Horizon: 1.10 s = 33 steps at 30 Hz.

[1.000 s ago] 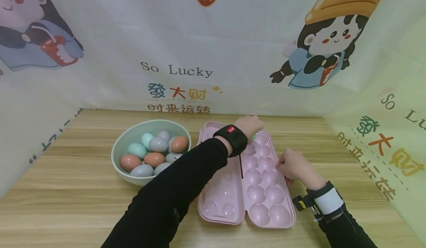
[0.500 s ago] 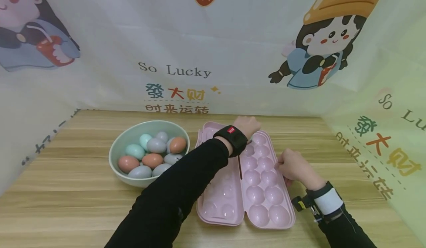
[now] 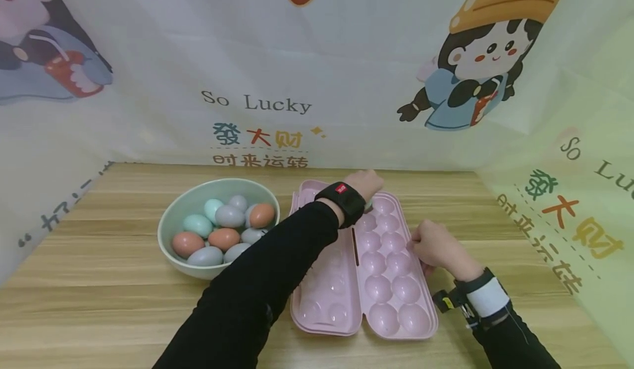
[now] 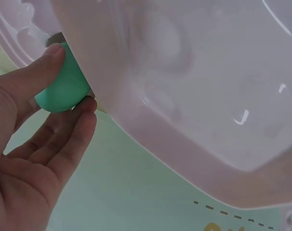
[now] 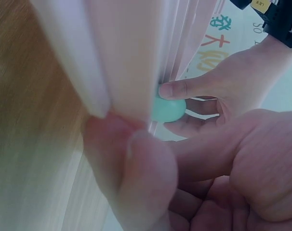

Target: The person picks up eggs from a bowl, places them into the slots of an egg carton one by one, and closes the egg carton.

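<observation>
A pink egg carton (image 3: 398, 243) lies unfolded on the table, its cupped half on the right and its lid half (image 3: 324, 286) on the left. At the far end, my left hand (image 3: 365, 183) reaches across and holds a green egg (image 4: 66, 86) between thumb and fingers. The carton wall hides part of this egg in the left wrist view. My right hand (image 3: 438, 248) pinches the carton's right rim with thumb and forefinger. The near cups are bare. The left wrist hides some of the far ones.
A pale green bowl (image 3: 170, 251) with several grey, brown and mint eggs (image 3: 224, 239) stands left of the carton, partly behind the left sleeve. A printed cloth (image 3: 356, 83) hangs behind the wooden table (image 3: 99, 303) and along its sides.
The head view has shifted slightly. My left hand stays at the carton's far end with the green egg, moving little. My right hand keeps its place on the rim.
</observation>
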Motion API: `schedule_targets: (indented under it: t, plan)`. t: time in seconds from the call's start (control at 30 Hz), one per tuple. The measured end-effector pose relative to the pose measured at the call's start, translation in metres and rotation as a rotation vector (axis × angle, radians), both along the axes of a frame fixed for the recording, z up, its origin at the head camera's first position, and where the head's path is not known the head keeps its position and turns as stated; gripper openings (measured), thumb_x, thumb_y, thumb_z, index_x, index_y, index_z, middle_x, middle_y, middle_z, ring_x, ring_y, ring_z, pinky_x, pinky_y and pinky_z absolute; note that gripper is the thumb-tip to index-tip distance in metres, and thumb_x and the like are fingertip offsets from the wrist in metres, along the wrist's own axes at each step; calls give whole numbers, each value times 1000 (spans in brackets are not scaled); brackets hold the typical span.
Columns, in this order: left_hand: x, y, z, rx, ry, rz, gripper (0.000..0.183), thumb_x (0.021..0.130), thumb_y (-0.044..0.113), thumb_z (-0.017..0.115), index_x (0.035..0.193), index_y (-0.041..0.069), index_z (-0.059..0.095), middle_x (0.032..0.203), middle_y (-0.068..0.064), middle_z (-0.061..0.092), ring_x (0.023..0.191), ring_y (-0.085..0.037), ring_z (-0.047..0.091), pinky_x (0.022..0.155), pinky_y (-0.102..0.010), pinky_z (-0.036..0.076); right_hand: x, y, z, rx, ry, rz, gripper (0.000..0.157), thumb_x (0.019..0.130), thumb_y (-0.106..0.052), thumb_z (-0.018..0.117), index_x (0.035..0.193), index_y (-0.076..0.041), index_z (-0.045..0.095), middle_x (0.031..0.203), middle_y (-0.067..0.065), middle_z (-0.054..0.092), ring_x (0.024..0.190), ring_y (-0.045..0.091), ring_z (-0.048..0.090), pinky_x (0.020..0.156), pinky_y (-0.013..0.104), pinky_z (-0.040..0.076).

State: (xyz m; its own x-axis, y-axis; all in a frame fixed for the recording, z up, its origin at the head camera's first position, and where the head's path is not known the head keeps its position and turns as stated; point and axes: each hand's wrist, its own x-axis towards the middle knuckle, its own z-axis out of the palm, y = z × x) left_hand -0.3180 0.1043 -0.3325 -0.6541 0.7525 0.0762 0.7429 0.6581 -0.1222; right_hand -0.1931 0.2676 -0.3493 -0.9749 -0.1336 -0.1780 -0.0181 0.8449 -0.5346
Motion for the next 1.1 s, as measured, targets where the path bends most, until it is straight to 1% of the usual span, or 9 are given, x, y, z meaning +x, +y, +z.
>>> schedule_targets:
  t: [0.17,0.37,0.43,0.53,0.6,0.7,0.77,0.87,1.1]
  plan:
    - [-1,1,1,-3,8,27,9,81,3,67,86,9,65,85,-5,63,79,-18,62,67,-33,51,-1,0,0,-2,1,-1,20,94,4,56,81,6,70,60,10,58,44,18,58,44,30,51]
    - [-2,3,1,-10,13,59,14,83,1,62,76,13,59,77,-1,60,68,-12,53,59,-33,50,0,0,0,-7,-4,1,20,94,4,56,79,6,70,59,10,58,44,17,59,44,30,51]
    - [-2,1,3,-21,-28,56,13,83,-1,61,80,12,61,77,0,57,68,-13,50,59,-31,46,0,0,0,-9,-2,2,20,94,4,56,79,6,70,59,10,58,44,17,58,43,30,51]
    - [-7,-4,12,-48,-124,51,13,85,-1,65,95,8,65,87,-2,58,75,-14,49,65,-29,43,0,0,1,-10,2,4,19,93,5,57,80,6,70,59,10,58,44,17,58,43,30,51]
    - [-12,-11,20,-59,-192,55,22,88,3,69,109,6,64,101,-4,61,87,-17,55,73,-28,44,1,0,0,-11,2,8,19,94,5,57,81,6,70,60,10,58,44,17,58,44,30,51]
    - [-12,-27,37,-37,-220,58,29,92,10,70,119,3,61,116,-8,61,104,-21,57,85,-31,47,2,-1,0,-8,0,11,19,94,4,56,82,7,70,60,10,58,44,17,58,44,30,51]
    - [-7,-41,50,-5,-228,60,30,94,12,67,122,2,60,121,-11,60,111,-24,56,90,-34,46,2,-1,0,-4,0,14,19,94,4,56,82,7,70,59,10,58,44,17,58,44,30,51]
    - [6,-68,69,44,-220,46,28,96,15,64,120,0,61,120,-13,59,109,-26,56,90,-37,46,2,0,0,-4,0,20,19,94,4,55,83,7,70,59,10,57,44,17,58,44,30,51]
    - [37,-131,93,136,-156,89,25,94,25,67,113,7,67,113,-8,63,100,-21,58,81,-37,50,5,4,0,1,-3,28,19,94,3,56,82,8,69,60,10,58,44,17,58,43,30,51]
